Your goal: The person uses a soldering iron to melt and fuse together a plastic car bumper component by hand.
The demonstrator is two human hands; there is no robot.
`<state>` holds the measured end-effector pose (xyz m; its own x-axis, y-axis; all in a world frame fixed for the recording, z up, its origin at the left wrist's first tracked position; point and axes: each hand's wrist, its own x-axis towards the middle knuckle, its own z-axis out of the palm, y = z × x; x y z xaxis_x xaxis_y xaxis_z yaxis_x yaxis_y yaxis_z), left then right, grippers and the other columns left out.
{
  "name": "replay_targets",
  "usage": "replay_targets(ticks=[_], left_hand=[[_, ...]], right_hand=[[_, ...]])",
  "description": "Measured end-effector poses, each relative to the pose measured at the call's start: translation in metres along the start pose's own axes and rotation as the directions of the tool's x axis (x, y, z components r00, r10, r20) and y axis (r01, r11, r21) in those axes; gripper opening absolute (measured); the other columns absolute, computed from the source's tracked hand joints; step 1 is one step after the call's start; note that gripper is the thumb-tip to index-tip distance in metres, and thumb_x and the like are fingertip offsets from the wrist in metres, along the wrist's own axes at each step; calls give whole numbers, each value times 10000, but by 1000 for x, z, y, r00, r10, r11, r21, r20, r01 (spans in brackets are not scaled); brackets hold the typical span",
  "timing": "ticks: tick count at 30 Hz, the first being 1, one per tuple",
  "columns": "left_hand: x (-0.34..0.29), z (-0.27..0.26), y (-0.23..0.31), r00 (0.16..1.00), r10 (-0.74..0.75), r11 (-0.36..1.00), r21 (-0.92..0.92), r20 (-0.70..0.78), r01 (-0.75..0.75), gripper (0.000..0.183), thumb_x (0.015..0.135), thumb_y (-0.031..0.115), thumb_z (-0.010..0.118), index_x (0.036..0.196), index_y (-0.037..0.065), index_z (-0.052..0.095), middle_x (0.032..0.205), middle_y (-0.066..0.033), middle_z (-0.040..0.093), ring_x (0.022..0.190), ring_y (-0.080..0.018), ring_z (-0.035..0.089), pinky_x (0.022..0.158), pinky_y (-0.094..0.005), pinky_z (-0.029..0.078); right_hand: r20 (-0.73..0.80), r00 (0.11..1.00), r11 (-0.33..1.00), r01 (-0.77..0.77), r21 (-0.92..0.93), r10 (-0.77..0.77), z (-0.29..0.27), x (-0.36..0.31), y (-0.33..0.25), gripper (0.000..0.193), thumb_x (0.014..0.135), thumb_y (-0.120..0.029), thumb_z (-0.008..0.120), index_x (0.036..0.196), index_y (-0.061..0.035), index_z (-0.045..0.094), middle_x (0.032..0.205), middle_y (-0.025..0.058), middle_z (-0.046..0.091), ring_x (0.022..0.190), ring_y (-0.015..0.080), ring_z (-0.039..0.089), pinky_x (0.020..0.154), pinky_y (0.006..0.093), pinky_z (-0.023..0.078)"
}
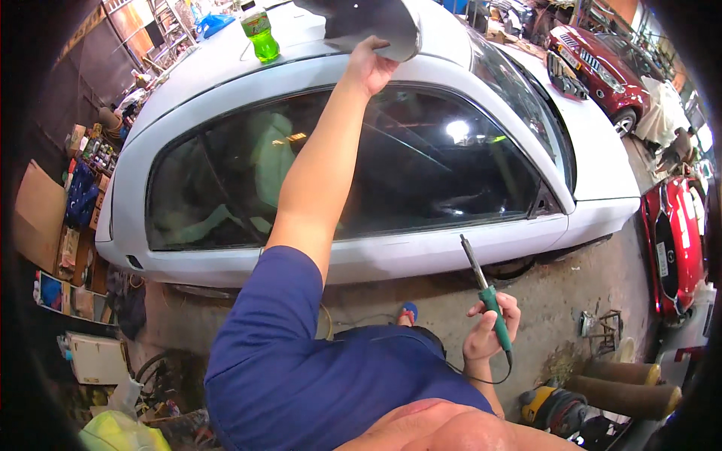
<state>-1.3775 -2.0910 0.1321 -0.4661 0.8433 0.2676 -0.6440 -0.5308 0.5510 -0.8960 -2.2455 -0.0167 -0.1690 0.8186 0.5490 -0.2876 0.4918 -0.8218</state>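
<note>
- Left hand [372, 69] grips the dark part [376, 22] by its edge; this should be steady.
- Right hand [485, 338] holds the iron [488, 298]; its tip [464, 242] should avoid the car [421, 244].

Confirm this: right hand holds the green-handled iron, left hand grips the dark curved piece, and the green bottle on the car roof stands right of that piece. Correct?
No: the head view shows the green bottle on the car roof standing left of the dark curved piece, not right. The right hand does hold the green-handled iron, and the left hand grips that piece.
</note>
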Motion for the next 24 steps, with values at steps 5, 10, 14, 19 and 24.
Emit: replay_targets(ticks=[5,10,14,19,24], left_hand=[[20,18,2,987,47,997,74,-156,-36,236,955,30,481,1144,-111,486,1113,-218,628,1010,-357,669,912,-420,605],[30,36,-14,912,142,989,27,-384,-142,237,1009,114,477,1158,-70,490,1114,-204,617,963,-329,674,887,-431,612],[26,59,-41,798,204,935,-129,-568,-331,310,1052,196,362,1216,-32,492,1125,-219,606,962,-338,669,830,-457,615],[2,70,-73,929,81,982,-129,-360,-136,378,1046,256,294,1238,12,511,1128,-165,621,929,-327,667,760,-454,602],[13,62,-65,912,65,980,-148,-406,-136,361,1028,255,344,1261,43,519,1177,-132,620,954,-304,662,740,-459,596]], right_hand=[[20,1000,1000,-19,15,19,-3,11,17,396,973,-320,611,1184,-3,503,1047,164,527,669,157,566,581,280,482],[41,999,998,-34,48,32,-1,20,30,394,979,-307,598,1167,24,492,1042,159,528,675,180,573,553,292,488],[65,997,997,-36,71,32,1,27,37,394,978,-306,606,1163,24,497,1036,159,531,675,176,574,552,289,488],[70,997,993,-47,109,39,-1,32,48,314,973,-207,597,1175,14,501,1032,161,527,672,159,569,572,281,481],[102,994,992,-47,118,35,-5,35,55,316,970,-208,605,1167,18,503,1037,152,525,681,152,572,579,281,487]])
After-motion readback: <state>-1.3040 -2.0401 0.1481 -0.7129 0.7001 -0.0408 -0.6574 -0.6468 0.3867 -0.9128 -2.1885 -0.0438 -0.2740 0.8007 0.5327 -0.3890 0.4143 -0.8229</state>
